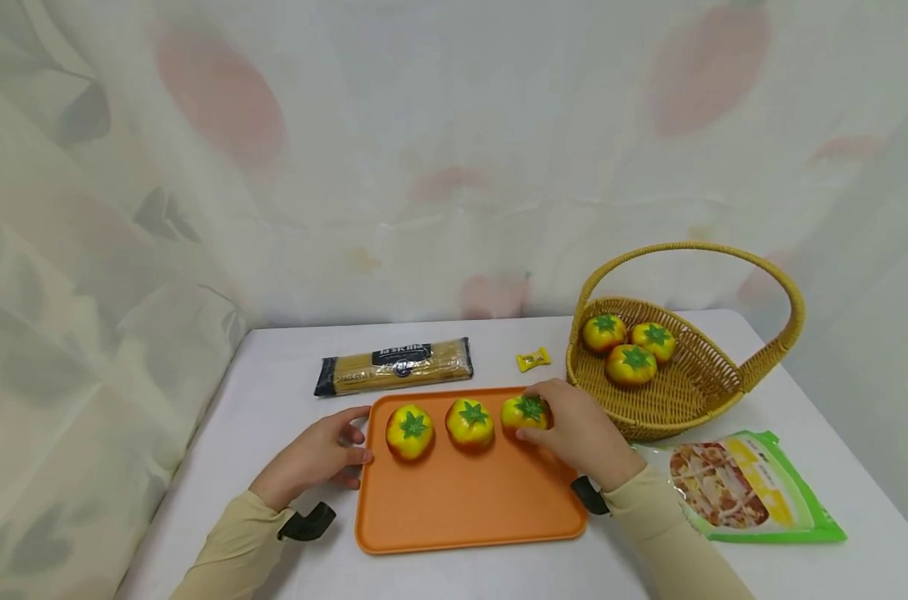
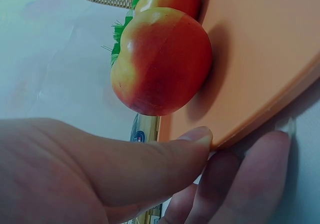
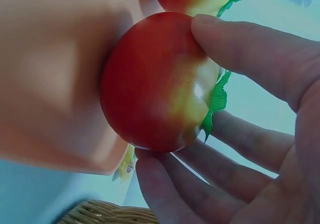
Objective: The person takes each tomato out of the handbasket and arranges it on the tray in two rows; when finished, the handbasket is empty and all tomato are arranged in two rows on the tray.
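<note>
An orange tray [image 1: 469, 508] lies on the table and carries three red-and-yellow tomatoes with green leafy tops: a left tomato [image 1: 409, 432], a middle tomato [image 1: 469, 424] and a right tomato [image 3: 155, 84]. My left hand [image 1: 314, 454] holds the tray's left rim; in the left wrist view its thumb [image 2: 165, 161] rests on the edge and its fingers curl at the outer side. With thumb and fingers on opposite sides, my right hand [image 1: 579, 429] grips the right tomato, which sits near the tray's far right corner. From above, this hand hides part of that tomato.
A wicker basket [image 1: 694, 417] with a tall handle stands at the right and holds three more tomatoes. Behind the tray lie a pack of spaghetti [image 1: 397, 367] and a small yellow wrapped candy [image 1: 533, 359]. A green-and-white food bag [image 1: 746, 487] lies at the front right.
</note>
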The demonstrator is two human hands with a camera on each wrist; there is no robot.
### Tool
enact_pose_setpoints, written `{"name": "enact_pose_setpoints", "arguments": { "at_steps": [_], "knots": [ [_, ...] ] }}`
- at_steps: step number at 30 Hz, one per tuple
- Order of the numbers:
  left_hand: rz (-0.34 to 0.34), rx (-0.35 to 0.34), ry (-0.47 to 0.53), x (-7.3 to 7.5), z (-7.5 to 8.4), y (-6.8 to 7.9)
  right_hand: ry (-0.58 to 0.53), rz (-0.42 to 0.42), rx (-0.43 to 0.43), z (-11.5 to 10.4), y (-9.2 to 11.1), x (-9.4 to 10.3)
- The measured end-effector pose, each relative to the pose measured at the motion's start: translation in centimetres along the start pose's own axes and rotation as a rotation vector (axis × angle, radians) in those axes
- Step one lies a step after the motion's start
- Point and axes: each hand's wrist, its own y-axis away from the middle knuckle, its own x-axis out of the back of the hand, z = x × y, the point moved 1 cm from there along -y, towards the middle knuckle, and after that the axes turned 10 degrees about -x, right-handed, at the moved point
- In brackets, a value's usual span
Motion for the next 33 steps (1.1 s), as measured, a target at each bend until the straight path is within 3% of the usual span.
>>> {"name": "enact_pose_setpoints", "arguments": {
  "at_steps": [33],
  "knots": [
    [-0.001,0.007,-0.001,0.01,-0.04,0.03,0.034,-0.006,0.003,-0.31,0.23,0.2]
  ]
}}
